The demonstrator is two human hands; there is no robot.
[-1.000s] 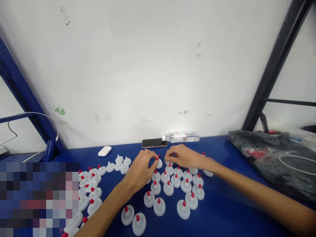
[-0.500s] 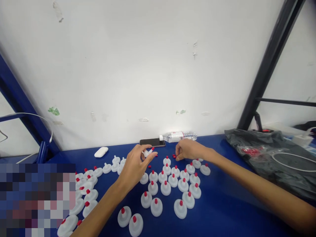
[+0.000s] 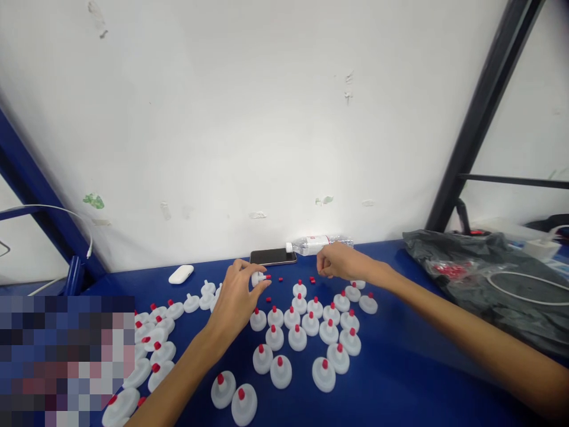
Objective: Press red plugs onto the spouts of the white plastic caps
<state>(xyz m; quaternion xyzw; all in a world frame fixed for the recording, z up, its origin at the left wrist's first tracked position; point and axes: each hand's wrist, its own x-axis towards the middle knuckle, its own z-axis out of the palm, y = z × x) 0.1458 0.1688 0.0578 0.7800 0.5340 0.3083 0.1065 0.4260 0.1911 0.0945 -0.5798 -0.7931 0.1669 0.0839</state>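
Observation:
My left hand [image 3: 240, 290] has its thumb and fingers around a white nozzle lid [image 3: 256, 279] with a red tip cap [image 3: 267, 277] on its spout. The lid is tilted on its side, the spout pointing right. My right hand [image 3: 335, 261] is closed, fingers curled in; whatever it may pinch is hidden. Just left of its fingertips lie small loose red caps [image 3: 312, 280]. Another red cap [image 3: 280, 279] lies between my hands, and one more [image 3: 268, 299] nearer to me. Many red-tipped lids [image 3: 310, 325] stand on the blue table below. Uncapped white lids [image 3: 191, 303] sit beyond my left wrist.
Along the wall lie a phone [image 3: 272, 257] and a clear plastic bottle [image 3: 315, 244] on its side. A white earbud case [image 3: 181, 274] is at the back left. A black plastic bag [image 3: 471, 296] with a packet of red caps [image 3: 452, 271] and a white cable occupies the right.
The left hand's lid has turned from pointing up-right to nearly level, moving slightly left. My right hand has lifted slightly away from the loose red caps.

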